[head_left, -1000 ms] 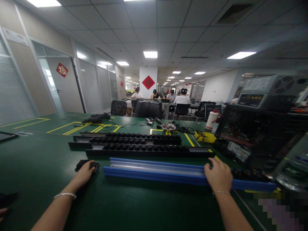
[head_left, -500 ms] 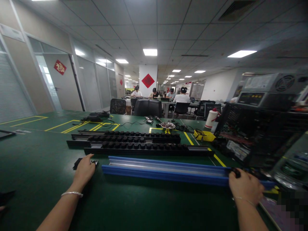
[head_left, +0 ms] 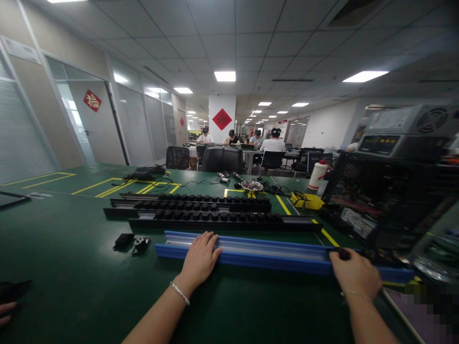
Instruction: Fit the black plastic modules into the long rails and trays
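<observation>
A long blue rail (head_left: 272,260) with a pale channel lies across the green table in front of me. My left hand (head_left: 201,255) rests over its left part, fingers across the channel and thumb at the near side. Near the rail's right end, my right hand (head_left: 356,272) is closed on a black roller (head_left: 344,254) in the channel. More black rollers (head_left: 383,258) show beyond that hand, partly hidden by it. Left of the rail lie a black block (head_left: 124,241) and a small black-and-silver part (head_left: 140,245).
Behind the blue rail lie several black rails (head_left: 225,222) with rollers. At right stand an open computer case (head_left: 387,191), a yellow box (head_left: 307,200) and a white bottle (head_left: 317,175). A metal dish (head_left: 251,186) sits farther back. Another person's fingers (head_left: 6,313) show at the left edge.
My left hand has left the small parts and moved right onto the blue rail. My right hand has shifted slightly left along the rail with the roller.
</observation>
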Motion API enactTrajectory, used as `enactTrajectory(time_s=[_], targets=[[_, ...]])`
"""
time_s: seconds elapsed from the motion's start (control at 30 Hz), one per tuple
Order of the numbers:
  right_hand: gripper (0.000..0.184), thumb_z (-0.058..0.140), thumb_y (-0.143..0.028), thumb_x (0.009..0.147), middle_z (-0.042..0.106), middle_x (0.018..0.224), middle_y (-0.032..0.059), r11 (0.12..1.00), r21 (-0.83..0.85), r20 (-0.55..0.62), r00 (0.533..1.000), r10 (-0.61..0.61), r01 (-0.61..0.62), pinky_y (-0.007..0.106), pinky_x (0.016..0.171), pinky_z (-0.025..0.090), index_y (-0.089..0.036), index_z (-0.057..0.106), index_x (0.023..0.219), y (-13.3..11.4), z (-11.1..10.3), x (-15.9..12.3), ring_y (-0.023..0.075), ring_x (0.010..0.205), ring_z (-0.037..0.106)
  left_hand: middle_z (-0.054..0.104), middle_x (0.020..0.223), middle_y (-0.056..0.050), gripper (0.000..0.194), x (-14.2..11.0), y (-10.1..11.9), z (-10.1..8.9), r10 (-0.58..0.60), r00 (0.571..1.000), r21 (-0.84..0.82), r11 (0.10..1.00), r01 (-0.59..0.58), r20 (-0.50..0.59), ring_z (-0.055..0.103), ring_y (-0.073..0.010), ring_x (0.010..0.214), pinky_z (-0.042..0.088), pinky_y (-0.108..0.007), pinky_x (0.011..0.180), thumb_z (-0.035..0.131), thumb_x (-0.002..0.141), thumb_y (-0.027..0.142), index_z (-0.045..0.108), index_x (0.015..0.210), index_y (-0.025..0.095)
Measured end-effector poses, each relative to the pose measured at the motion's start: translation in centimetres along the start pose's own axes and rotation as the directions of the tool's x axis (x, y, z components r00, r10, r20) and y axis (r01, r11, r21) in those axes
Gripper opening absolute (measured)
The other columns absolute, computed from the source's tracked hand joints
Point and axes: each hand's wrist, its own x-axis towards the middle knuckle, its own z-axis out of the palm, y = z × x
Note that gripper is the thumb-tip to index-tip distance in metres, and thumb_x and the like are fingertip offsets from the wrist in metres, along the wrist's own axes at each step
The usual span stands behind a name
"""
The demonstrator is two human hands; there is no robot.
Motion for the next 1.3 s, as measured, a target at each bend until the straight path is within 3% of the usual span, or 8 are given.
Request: enactTrajectory(time_s=[0.3,0.53,0.87,1.3], targets=[[0.049,0.036,-0.049,0.077,0.06,0.1,0.0125,0.995,0.004,-0.026,0.994,-0.102,0.102,0.037,0.081,0.04,-0.018,0.063,0.105,-2.3,0.3,-1.7,0.0266,0.093,0.056,0.051,0.13,-0.009,0.044,-0.2,-0.2,0.1,0.004,0.999,0.03,1.0,-0.003,-0.052,0.044,-0.0236,0.121,0.036,-0.043,0.102,0.032,0.091,0.042,0.05,0.124,0.02],[0.045,0.04,-0.046,0.075,0.06,0.096,0.0101,0.967,0.026,-0.006,0.967,-0.254,0.254,0.036,0.085,0.039,-0.017,0.064,0.099,-4.3,0.3,-3.4,0.0232,0.091,0.055,0.052,0.128,-0.009,0.043,-0.2,0.1,0.1,-0.009,0.998,0.036,0.999,0.011,-0.062,0.045,-0.024,0.121,0.037,-0.043,0.101,0.033,0.09,0.041,0.05,0.123,0.019],[0.049,0.037,-0.048,0.077,0.057,0.1,0.0104,0.946,0.098,0.141,0.937,-0.32,0.309,0.036,0.079,0.042,-0.017,0.061,0.107,-7.7,-0.2,-5.5,0.0228,0.088,0.056,0.051,0.13,-0.009,0.044,-0.3,0.2,0.1,-0.033,0.998,-0.001,0.999,0.033,-0.056,0.043,-0.0251,0.122,0.035,-0.045,0.102,0.033,0.09,0.043,0.049,0.124,0.021],[0.041,0.041,-0.041,0.078,0.058,0.098,0.0089,0.896,0.166,0.155,0.887,-0.435,0.411,0.032,0.079,0.041,-0.016,0.06,0.105,-10.8,-0.5,-8.3,0.0202,0.087,0.057,0.052,0.129,-0.01,0.043,-0.3,0.4,-0.1,-0.029,0.998,0.017,0.999,0.03,-0.063,0.044,-0.0256,0.121,0.035,-0.044,0.102,0.034,0.09,0.042,0.051,0.122,0.018]])
